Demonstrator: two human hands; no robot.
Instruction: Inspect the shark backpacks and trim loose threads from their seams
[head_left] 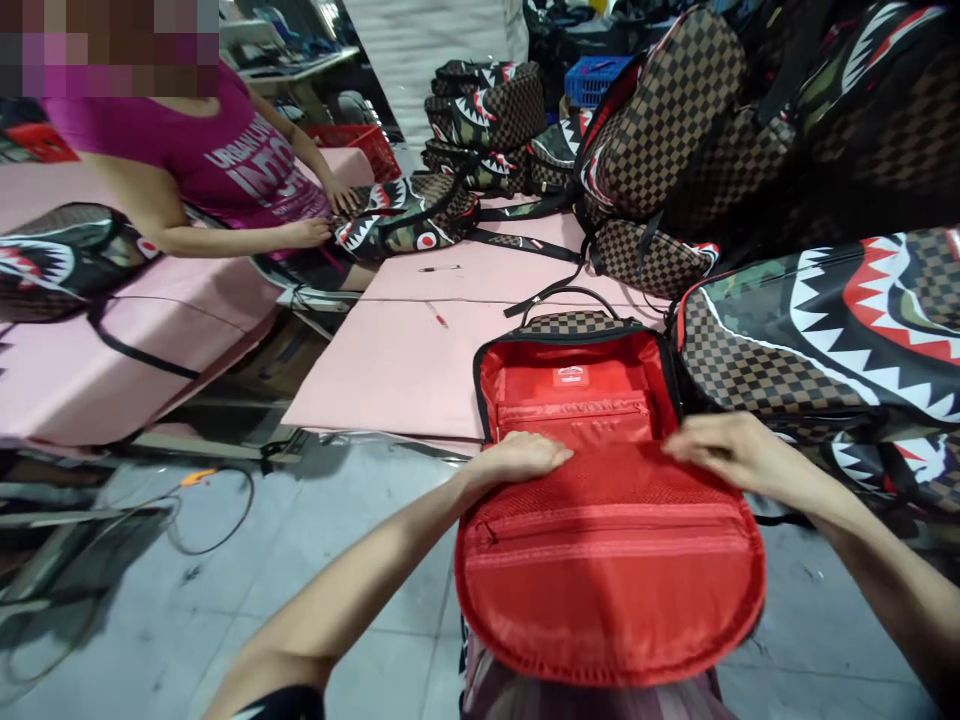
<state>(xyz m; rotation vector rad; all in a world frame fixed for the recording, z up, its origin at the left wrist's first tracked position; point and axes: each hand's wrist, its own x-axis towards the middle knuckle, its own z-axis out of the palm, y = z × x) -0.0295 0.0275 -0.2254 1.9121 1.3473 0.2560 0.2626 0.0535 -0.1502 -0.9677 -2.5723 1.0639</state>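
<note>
An unzipped backpack [600, 600] with red lining lies before me, its front panel folded down toward my body over the table's edge. My left hand [529, 456] is closed on the red lining near the left side of the fold. On the opposite side my right hand [720, 448], slightly blurred, has its fingers curled on the lining's edge by the opening. Between them runs the top of a red mesh pocket [607, 485], above a zipped pocket. Inside the main compartment a small label [571, 376] shows on the back wall. My fingertips are partly hidden.
Across the pink table [397, 370], a co-worker in a purple shirt [247, 150] handles another backpack [409, 215]. Checkered, shark-mouth backpacks [667, 120] are piled at the back and right. A pen [439, 268] lies on the table. A blue crate [596, 80] stands behind.
</note>
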